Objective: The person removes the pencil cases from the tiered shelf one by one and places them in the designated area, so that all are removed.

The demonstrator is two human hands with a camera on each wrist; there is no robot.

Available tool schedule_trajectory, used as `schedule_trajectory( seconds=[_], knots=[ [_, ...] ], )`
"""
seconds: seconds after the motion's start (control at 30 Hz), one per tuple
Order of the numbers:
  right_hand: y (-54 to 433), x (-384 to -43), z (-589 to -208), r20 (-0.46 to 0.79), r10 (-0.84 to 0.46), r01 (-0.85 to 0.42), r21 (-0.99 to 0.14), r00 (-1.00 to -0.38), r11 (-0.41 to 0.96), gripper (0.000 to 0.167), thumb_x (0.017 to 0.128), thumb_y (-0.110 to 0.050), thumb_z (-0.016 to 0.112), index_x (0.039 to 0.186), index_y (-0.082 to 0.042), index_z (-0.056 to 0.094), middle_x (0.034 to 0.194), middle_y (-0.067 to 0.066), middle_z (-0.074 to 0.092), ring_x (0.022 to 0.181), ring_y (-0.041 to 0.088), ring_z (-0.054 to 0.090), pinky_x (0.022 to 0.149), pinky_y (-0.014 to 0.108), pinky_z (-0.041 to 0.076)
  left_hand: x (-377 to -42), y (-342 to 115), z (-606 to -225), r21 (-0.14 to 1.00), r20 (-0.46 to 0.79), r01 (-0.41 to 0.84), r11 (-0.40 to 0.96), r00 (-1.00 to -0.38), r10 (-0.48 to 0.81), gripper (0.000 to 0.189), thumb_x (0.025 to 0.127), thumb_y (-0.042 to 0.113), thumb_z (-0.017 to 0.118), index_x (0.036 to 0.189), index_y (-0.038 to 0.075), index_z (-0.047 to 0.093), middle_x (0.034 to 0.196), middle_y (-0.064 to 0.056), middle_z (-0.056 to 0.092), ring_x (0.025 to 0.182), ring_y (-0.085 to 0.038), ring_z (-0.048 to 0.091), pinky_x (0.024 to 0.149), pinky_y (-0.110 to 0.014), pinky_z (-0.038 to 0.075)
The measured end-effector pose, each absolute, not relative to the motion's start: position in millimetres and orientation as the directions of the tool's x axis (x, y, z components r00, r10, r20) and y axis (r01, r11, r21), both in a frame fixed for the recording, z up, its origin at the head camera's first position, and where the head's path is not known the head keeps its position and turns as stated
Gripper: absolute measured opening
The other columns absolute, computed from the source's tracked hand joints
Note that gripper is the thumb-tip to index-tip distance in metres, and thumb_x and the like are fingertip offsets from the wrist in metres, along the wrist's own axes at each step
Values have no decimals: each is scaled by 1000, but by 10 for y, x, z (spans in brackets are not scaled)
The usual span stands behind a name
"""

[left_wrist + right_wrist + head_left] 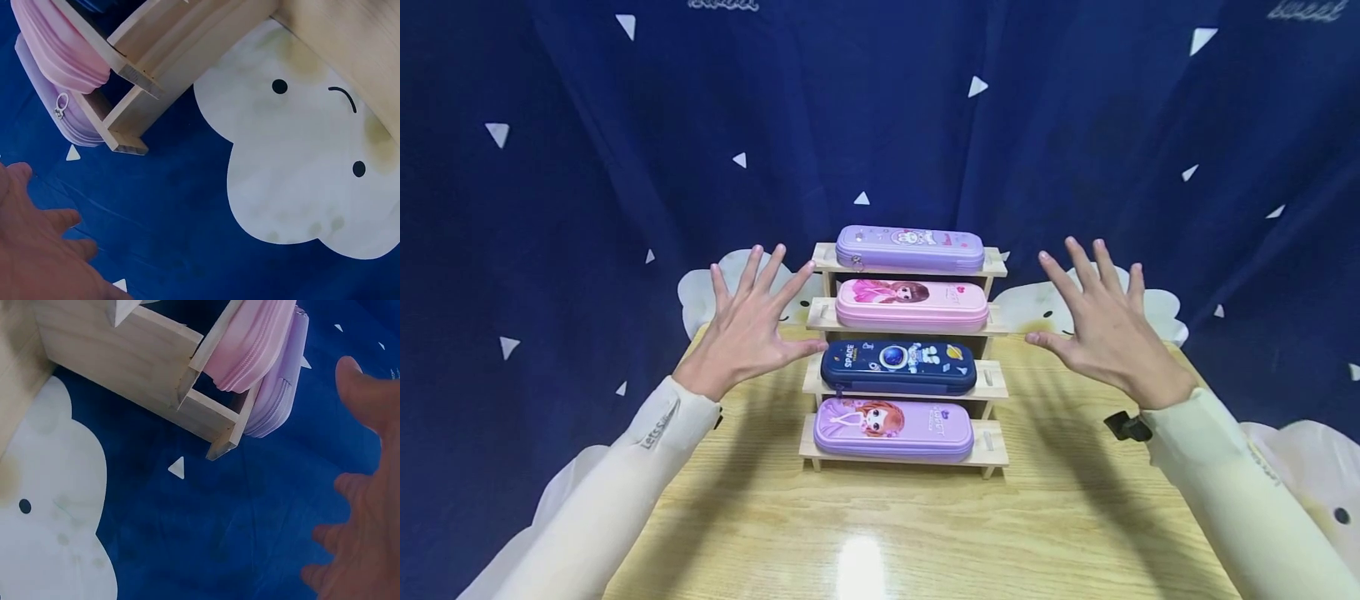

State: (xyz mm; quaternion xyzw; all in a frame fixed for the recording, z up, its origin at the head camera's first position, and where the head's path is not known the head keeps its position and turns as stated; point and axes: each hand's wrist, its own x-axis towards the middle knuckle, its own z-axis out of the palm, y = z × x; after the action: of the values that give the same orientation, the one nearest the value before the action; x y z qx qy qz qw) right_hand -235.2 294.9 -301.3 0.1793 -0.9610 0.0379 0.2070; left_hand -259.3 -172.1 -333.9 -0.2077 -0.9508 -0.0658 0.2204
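Note:
In the head view a stepped wooden rack (992, 379) stands on the table, one zippered pencil case lying on each step. From the top come a lilac case with a rabbit (910, 248), a pink case with a dark-haired doll (912, 303), a navy space case (898, 367) and a lilac case with a red-haired doll (893, 430). My left hand (748, 325) is spread left of the rack, its thumb tip close to the navy case; contact cannot be told. My right hand (1101, 329), fingers spread and holding nothing, hovers right of the rack.
The wooden tabletop (910, 525) extends in front of the rack. Behind hangs a dark blue cloth (895, 108) with white triangles. White cloud shapes with faces, one showing in the left wrist view (300, 162), lie beside the table's edges.

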Motion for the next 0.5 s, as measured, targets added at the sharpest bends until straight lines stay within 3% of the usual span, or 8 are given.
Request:
schedule_trajectory(
  seconds=[0.23,0.5],
  knots=[
    [2939,-2377,-3031,409,-333,-394,-73,-850,916,104,84,-58,72,164,-27,13,173,12,4,160,41,-3,117,80,-1,-2570,-1731,-3394,88,428,437,895,-828,362,107,76,80,62,162,40,13,172,-10,13,160,-37,5,117,-79,-5],
    [2905,-2421,-3088,437,-342,-451,-176,-832,875,106,81,-48,79,164,-24,17,170,19,15,158,45,10,122,73,2,-2559,-1814,-3491,162,385,437,885,-853,351,110,77,78,66,163,37,12,172,-11,14,160,-37,10,121,-75,4]
  ],
)
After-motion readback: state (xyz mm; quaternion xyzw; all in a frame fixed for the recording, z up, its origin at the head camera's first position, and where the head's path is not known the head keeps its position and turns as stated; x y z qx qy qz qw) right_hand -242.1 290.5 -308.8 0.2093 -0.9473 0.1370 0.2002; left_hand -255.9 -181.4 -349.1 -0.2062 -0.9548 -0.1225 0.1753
